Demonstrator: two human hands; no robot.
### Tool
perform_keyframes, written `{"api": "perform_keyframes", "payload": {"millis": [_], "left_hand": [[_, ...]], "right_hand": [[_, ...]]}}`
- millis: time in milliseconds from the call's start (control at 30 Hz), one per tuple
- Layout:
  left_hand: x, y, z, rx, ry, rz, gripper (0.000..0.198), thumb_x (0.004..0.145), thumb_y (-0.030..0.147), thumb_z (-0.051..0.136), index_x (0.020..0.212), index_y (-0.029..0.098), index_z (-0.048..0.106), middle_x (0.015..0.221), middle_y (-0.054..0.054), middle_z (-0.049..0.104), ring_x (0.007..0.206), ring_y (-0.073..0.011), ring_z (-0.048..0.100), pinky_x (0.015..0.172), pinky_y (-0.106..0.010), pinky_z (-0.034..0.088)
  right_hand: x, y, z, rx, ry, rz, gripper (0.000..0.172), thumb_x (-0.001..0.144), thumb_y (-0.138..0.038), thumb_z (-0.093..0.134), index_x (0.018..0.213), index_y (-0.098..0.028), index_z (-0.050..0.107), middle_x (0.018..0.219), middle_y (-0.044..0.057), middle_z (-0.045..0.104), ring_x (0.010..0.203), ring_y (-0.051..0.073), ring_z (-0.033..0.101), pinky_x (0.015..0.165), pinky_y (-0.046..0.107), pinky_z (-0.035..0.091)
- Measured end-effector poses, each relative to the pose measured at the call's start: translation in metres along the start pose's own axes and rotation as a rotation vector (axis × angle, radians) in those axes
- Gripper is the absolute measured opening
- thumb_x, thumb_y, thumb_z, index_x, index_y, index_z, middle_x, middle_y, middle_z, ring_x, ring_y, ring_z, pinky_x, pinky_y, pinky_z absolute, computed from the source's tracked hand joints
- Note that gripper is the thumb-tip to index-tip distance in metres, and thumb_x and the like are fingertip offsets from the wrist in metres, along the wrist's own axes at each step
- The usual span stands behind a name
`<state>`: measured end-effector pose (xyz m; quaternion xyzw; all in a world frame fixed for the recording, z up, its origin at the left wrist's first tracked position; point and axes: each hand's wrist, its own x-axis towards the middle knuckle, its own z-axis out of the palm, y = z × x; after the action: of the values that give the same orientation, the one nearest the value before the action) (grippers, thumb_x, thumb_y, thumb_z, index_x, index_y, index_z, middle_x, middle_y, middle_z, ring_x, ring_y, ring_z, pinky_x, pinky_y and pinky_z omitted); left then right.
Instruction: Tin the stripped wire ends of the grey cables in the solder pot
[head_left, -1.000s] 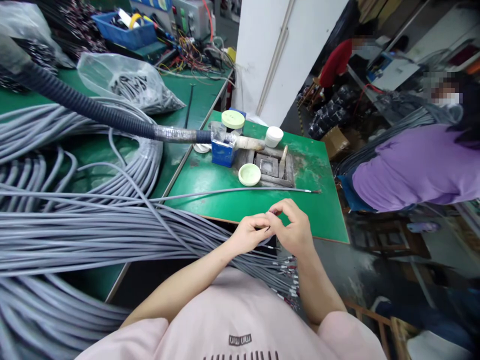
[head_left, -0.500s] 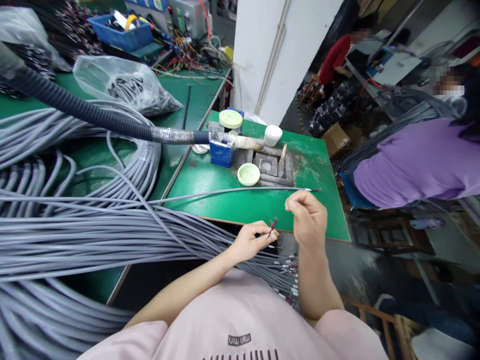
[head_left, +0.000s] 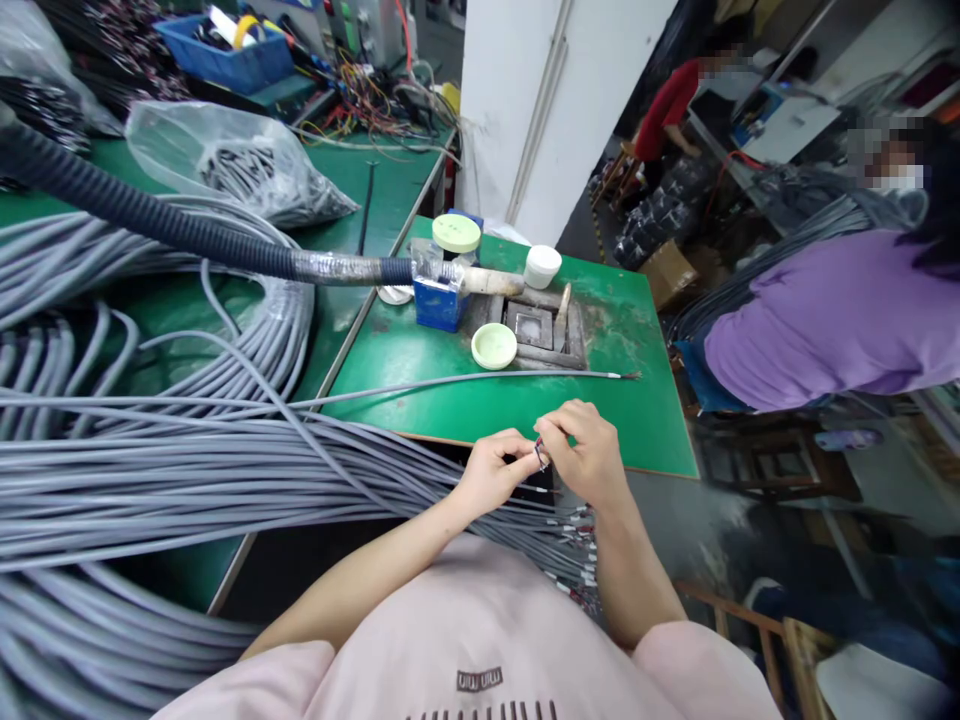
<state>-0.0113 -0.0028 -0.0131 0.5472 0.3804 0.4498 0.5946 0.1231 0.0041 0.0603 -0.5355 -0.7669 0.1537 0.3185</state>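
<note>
Between thumb and fingers, my left hand pinches the end of a grey cable, where thin coloured wires fan out. My right hand meets it there, thumb and forefinger closed on the wire tips. Most of the held cable is hidden by my left hand. To the left a thick bundle of grey cables runs under my left forearm, and its stripped ends hang past the table edge below my hands. One single cable lies across the green table, its bare wires at the right.
Beyond my hands sit a square metal pot, a shallow pale-green lid, a white tub and a blue box. A dark corrugated hose reaches in from the left. A person in purple sits at the right.
My right hand has come down and left to my left hand and closed on the wires at the cable end. The left hand has stayed nearly in place; the view has shifted slightly.
</note>
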Motion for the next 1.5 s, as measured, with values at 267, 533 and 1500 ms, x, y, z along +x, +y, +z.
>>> {"api": "perform_keyframes", "payload": {"millis": [267, 533, 1500], "left_hand": [[-0.001, 0.002, -0.006, -0.038, -0.016, -0.062, 0.028, 0.075, 0.043, 0.069, 0.074, 0.015, 0.074, 0.066, -0.002, 0.059, 0.064, -0.0112, 0.051, 0.064, -0.024, 0.039], [-0.001, -0.001, -0.008, -0.151, 0.001, -0.15, 0.036, 0.068, 0.049, 0.073, 0.063, 0.014, 0.068, 0.06, 0.001, 0.051, 0.06, -0.0096, 0.043, 0.063, -0.025, 0.036], [0.004, 0.007, -0.029, -0.671, -0.006, -0.434, 0.039, 0.049, 0.042, 0.088, 0.067, 0.012, 0.072, 0.057, -0.003, 0.064, 0.052, -0.0079, 0.055, 0.056, -0.02, 0.04]], "right_hand": [[0.006, 0.019, -0.012, 0.383, 0.321, 0.314, 0.024, 0.084, -0.029, 0.056, 0.066, -0.02, 0.068, 0.052, -0.003, 0.051, 0.051, 0.012, 0.048, 0.052, 0.027, 0.036], [0.005, 0.003, -0.003, 0.083, -0.041, 0.107, 0.019, 0.079, -0.032, 0.064, 0.064, -0.02, 0.062, 0.061, -0.001, 0.06, 0.061, 0.013, 0.053, 0.065, 0.029, 0.038], [-0.001, 0.005, 0.001, 0.294, 0.035, 0.079, 0.011, 0.084, -0.024, 0.059, 0.082, -0.022, 0.07, 0.076, 0.002, 0.068, 0.073, 0.015, 0.061, 0.07, 0.03, 0.048]]}}
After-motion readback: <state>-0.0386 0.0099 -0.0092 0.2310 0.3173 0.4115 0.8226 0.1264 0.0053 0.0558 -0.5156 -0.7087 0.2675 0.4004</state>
